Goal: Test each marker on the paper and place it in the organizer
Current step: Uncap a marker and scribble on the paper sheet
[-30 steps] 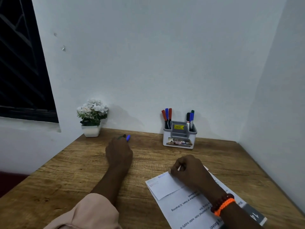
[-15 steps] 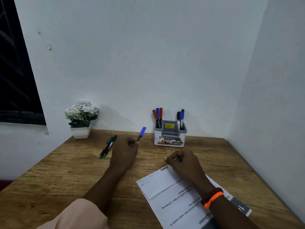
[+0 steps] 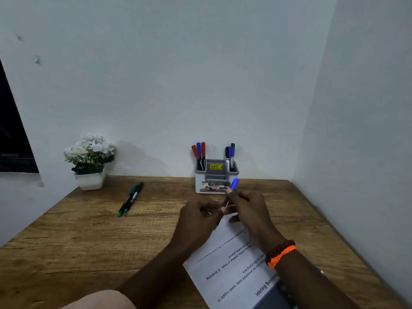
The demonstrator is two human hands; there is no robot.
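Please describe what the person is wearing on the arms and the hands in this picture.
The right wrist carries two bracelets side by side: a dark reddish bead bracelet and a bright orange braided band. The left arm has a pale peach sleeve at the bottom edge of the view. Both hands and forearms are bare; no rings or watch are visible.

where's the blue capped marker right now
In the head view the blue-capped marker is held between both hands, the left hand and right hand, above the paper, just in front of the organizer.
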